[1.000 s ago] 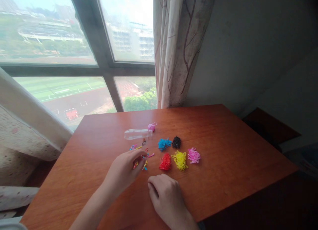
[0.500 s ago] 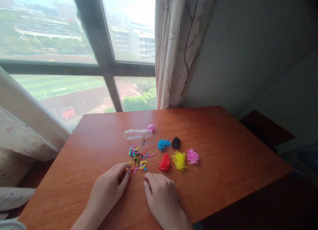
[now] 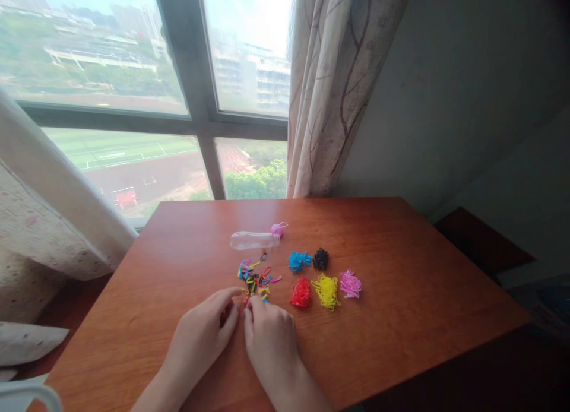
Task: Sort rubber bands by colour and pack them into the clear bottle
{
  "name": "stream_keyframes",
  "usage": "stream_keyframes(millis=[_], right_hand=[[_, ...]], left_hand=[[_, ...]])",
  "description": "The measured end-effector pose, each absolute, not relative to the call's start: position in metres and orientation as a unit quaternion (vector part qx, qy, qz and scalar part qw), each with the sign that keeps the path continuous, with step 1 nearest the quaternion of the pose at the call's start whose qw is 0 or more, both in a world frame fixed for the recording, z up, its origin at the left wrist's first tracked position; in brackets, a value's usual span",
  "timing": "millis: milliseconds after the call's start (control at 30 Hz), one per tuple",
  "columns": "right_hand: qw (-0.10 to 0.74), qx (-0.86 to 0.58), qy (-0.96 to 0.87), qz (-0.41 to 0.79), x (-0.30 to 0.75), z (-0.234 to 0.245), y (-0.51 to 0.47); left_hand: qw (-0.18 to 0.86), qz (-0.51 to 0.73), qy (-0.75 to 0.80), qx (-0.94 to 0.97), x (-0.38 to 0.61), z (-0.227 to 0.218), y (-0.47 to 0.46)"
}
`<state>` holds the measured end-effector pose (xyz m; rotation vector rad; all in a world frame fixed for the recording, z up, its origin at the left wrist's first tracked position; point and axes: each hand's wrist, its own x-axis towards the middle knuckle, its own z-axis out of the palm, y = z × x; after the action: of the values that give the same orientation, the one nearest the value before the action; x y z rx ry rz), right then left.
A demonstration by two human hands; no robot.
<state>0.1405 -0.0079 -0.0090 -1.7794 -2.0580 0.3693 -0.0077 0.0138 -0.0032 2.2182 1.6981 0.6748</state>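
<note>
A mixed pile of small coloured rubber bands (image 3: 252, 280) lies on the wooden table. My left hand (image 3: 205, 324) rests at the pile's near left edge, fingers curved, with thumb and index tips a little apart. Right beside it, my right hand (image 3: 271, 329) has its fingers drawn together at the pile's near edge; what sits between the fingertips is hidden. Sorted heaps lie to the right: blue bands (image 3: 299, 261), black bands (image 3: 320, 259), red bands (image 3: 301, 292), yellow bands (image 3: 326, 291) and pink bands (image 3: 351, 284).
Behind the pile a clear plastic bottle (image 3: 253, 240) lies on its side, near a pink cap (image 3: 278, 229). One black band (image 3: 263, 257) lies apart. The table (image 3: 401, 281) meets a window and curtain (image 3: 329, 103) at the back. A white object (image 3: 35, 394) shows at the lower left.
My right hand has moved left to the mixed pile and now nearly meets my left hand. The left hand stays at the pile. The whole view has shifted slightly.
</note>
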Motion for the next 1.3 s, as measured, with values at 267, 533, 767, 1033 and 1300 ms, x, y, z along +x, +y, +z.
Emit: stream_keyframes(millis=[267, 533, 767, 1033, 1300], right_hand=[[0.265, -0.616, -0.731, 0.127, 0.147, -0.015, -0.014], [0.402, -0.604, -0.675, 0.135, 0.200, -0.007, -0.028], [0.379, -0.671, -0.637, 0.036, 0.298, -0.013, -0.026], [0.360, -0.723, -0.590, -0.018, 0.349, -0.021, -0.018], [0.346, -0.739, -0.577, 0.014, 0.354, -0.021, -0.014]], left_hand=[[0.135, 0.227, 0.578, 0.772, -0.010, -0.011, 0.015], [0.144, 0.232, 0.576, 0.770, -0.009, -0.006, 0.013], [0.130, 0.229, 0.580, 0.771, -0.008, -0.003, 0.014], [0.121, 0.220, 0.576, 0.778, -0.009, -0.005, 0.015], [0.123, 0.214, 0.574, 0.781, -0.008, -0.003, 0.014]])
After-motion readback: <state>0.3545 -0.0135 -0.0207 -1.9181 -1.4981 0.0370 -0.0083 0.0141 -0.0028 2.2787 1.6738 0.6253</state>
